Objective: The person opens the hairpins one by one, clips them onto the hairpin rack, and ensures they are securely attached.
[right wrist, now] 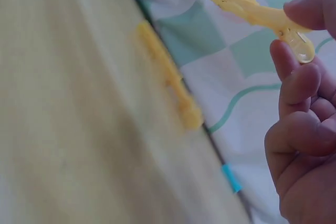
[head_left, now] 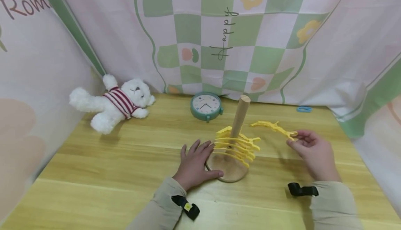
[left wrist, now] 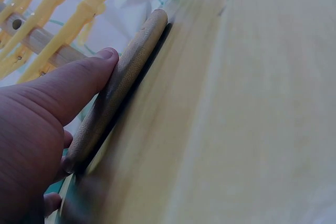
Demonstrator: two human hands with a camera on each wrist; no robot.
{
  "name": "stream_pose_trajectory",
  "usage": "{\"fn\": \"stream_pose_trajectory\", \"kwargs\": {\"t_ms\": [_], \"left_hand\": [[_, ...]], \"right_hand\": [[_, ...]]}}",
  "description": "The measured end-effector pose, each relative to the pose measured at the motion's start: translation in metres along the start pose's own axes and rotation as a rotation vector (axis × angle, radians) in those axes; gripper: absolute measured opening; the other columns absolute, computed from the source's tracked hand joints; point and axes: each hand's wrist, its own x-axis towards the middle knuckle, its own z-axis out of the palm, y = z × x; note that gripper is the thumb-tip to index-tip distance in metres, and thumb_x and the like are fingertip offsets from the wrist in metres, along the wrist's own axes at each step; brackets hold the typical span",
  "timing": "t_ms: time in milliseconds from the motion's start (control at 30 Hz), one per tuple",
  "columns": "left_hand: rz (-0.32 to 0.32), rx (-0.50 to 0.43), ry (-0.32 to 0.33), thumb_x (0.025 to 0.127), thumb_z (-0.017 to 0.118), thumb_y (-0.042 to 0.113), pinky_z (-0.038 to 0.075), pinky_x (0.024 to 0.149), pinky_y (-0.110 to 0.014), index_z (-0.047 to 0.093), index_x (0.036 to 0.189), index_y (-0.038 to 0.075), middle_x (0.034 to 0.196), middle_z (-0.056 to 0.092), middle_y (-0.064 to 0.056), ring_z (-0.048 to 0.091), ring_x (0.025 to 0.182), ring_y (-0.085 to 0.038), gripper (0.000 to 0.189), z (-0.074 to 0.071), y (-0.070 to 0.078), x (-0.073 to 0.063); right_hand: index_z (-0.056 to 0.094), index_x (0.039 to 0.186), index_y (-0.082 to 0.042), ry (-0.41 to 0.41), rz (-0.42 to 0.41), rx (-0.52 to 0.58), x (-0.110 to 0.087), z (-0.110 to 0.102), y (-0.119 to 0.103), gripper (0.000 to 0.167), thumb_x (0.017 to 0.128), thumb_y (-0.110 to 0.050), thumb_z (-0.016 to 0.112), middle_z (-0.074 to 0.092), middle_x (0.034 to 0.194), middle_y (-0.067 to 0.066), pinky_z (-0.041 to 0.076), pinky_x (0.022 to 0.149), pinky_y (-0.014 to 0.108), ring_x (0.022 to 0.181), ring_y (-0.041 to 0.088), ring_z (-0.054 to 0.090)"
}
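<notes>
My right hand (head_left: 317,153) pinches one end of a thin yellow plastic piece (right wrist: 252,11) between thumb and fingers, raised over the table right of a wooden stand. A second yellow piece (right wrist: 170,77) lies on the table beyond, blurred in the right wrist view. The stand has an upright wooden post (head_left: 240,115) and a round base (head_left: 232,172). Several yellow curved strips (head_left: 236,150) sit stacked around the lower post. My left hand (head_left: 194,167) rests at the base's left side, fingers spread and fairly straight, its thumb (left wrist: 94,72) extended against the rim.
Behind the stand lies a green round clock (head_left: 206,106). A white plush bear (head_left: 122,101) in a striped shirt leans at the back left. A small blue loop (head_left: 304,109) lies at the back right edge. A patterned curtain (head_left: 219,31) borders the wooden table (head_left: 109,174).
</notes>
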Motion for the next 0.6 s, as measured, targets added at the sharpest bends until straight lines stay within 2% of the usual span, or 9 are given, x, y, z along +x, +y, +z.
{"fn": "stream_pose_trajectory", "kwargs": {"t_ms": [200,267,433,600], "left_hand": [[0.006,-0.003,0.003,0.080,0.066,0.073,0.004,0.114,-0.070,0.041,0.155,0.021,0.161,0.036,0.002,0.021,0.151,-0.032,0.094,0.000,0.000,0.000],[0.009,-0.008,0.004,0.080,0.066,0.073,0.004,0.114,-0.070,0.041,0.155,0.021,0.160,0.036,0.002,0.021,0.151,-0.032,0.094,0.001,-0.001,0.000],[0.007,-0.019,-0.003,0.080,0.067,0.073,0.003,0.114,-0.070,0.041,0.155,0.022,0.161,0.035,0.003,0.019,0.152,-0.031,0.094,0.000,-0.001,0.001],[0.008,-0.017,-0.004,0.080,0.067,0.073,0.003,0.114,-0.070,0.041,0.155,0.022,0.161,0.035,0.002,0.019,0.152,-0.031,0.095,0.000,-0.001,0.000]], "right_hand": [[0.059,0.099,-0.005,-0.025,-0.049,0.458,-0.008,0.001,-0.020,0.030,0.082,0.015,0.073,0.071,0.088,-0.003,0.055,0.065,0.014,0.077,0.005,0.065],[0.060,0.098,-0.004,-0.048,-0.066,0.507,-0.012,0.001,-0.026,0.031,0.081,0.019,0.071,0.072,0.088,-0.001,0.056,0.066,0.015,0.077,0.006,0.066],[0.066,0.095,-0.004,-0.086,-0.092,0.481,-0.019,0.001,-0.043,0.029,0.080,0.020,0.071,0.071,0.086,-0.001,0.056,0.067,0.016,0.075,0.006,0.066],[0.069,0.095,0.000,-0.153,-0.161,0.606,-0.025,0.006,-0.055,0.035,0.080,0.031,0.060,0.071,0.087,0.004,0.058,0.068,0.019,0.076,0.009,0.068]]}}
